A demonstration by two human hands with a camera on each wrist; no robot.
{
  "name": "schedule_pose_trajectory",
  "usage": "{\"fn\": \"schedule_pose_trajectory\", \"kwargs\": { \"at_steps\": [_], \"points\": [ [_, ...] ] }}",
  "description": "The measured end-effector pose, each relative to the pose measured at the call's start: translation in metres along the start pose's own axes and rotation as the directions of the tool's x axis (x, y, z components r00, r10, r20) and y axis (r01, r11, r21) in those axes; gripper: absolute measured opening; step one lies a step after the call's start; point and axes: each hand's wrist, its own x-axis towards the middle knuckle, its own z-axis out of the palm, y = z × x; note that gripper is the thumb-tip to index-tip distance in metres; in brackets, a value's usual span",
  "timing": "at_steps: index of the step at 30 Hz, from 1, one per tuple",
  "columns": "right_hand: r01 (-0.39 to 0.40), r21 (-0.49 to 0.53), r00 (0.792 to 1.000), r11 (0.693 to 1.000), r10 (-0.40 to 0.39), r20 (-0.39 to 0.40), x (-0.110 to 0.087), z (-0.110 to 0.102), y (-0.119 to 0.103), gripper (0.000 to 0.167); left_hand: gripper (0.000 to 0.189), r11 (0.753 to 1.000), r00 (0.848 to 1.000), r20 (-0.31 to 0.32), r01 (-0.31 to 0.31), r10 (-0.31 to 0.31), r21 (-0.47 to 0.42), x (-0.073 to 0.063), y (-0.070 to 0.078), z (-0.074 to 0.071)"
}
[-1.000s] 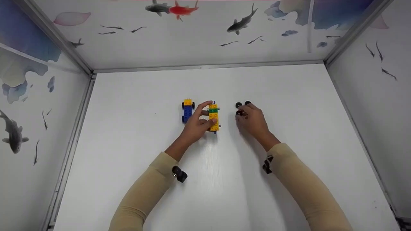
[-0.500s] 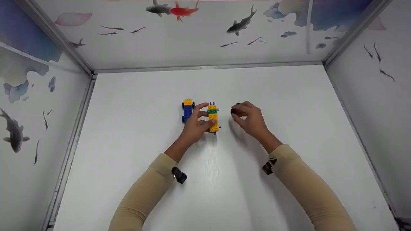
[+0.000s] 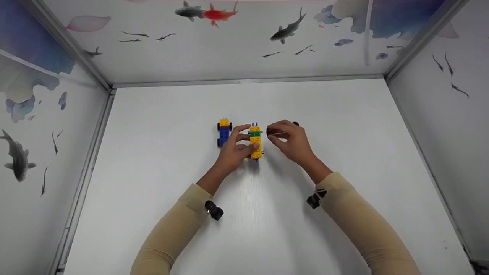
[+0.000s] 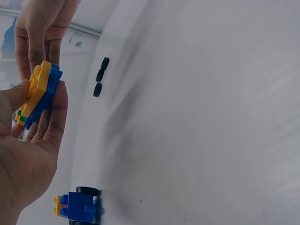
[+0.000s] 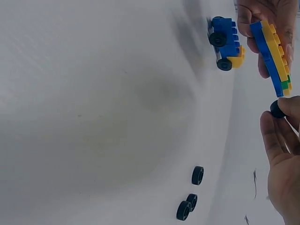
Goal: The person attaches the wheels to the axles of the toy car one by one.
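Observation:
Over the middle of the table my left hand (image 3: pixel 232 149) grips a toy car body (image 3: pixel 255 139) built of blocks. It has a yellow top with a green piece and a blue underside (image 4: pixel 48 97); short axle ends stick out at its sides in the head view. Between thumb and fingers my right hand (image 3: pixel 291 139) pinches a small black toy wheel (image 5: pixel 277 109). That wheel is close to the green end of the car body; in the head view a small gap separates it from the axle end.
Left of my left hand stands a blue and yellow toy car (image 3: pixel 224 131) with black wheels. Three loose black wheels (image 5: pixel 198 175) lie on the white table (image 3: pixel 183 214), mostly hidden behind my right hand in the head view. Printed panels wall the table.
My right hand has picked up a wheel from the loose ones and carried it left, close to the car body. My left hand keeps its grip and has barely moved.

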Motion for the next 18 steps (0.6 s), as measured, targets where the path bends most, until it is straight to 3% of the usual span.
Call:
{"fn": "schedule_pose_trajectory", "kwargs": {
  "at_steps": [7,18],
  "points": [
    [0.005,0.047,1.000,0.999,-0.005,0.009,0.0008,0.0022,-0.0040,0.031,0.064,1.000,1.000,-0.002,-0.003,0.003,0.009,-0.0001,-0.0031,-0.0001],
    [-0.009,0.040,1.000,0.999,0.009,0.012,0.0012,0.0042,-0.0027,0.031,0.063,1.000,1.000,-0.010,-0.021,0.020,-0.008,-0.0012,-0.0020,0.0003]
  ]
}}
